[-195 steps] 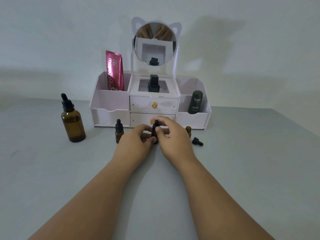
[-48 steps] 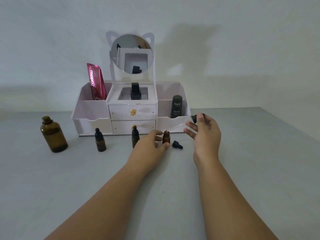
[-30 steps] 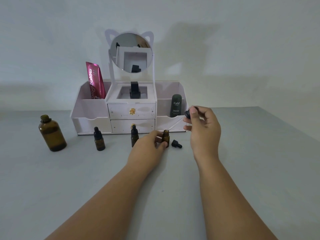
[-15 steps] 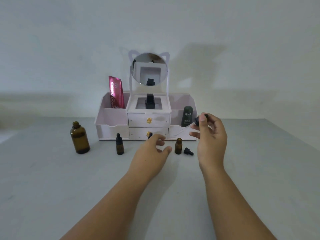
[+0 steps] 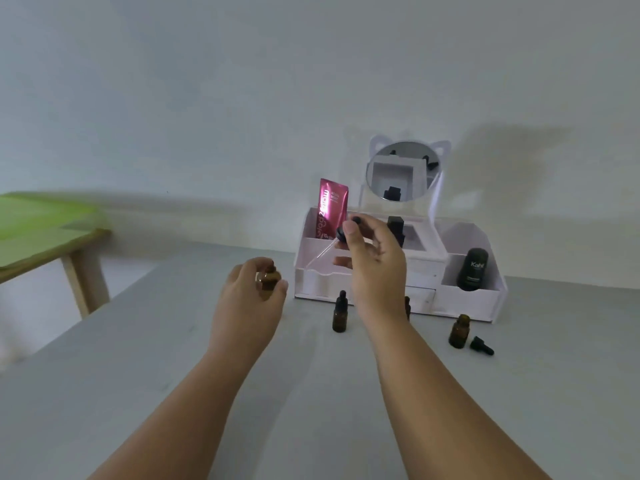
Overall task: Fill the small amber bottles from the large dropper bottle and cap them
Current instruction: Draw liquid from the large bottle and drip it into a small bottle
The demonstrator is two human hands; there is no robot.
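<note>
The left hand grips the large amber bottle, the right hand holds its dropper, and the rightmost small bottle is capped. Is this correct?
Not quite. In the head view the rightmost small bottle is open; its cap lies beside it. The rest holds.

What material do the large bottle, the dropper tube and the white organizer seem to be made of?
Large bottle: likely amber glass, brown and translucent. Dropper tube: clear glass or plastic, see-through; cannot tell which. White organizer: probably matte plastic or board, flat opaque panels.
</note>
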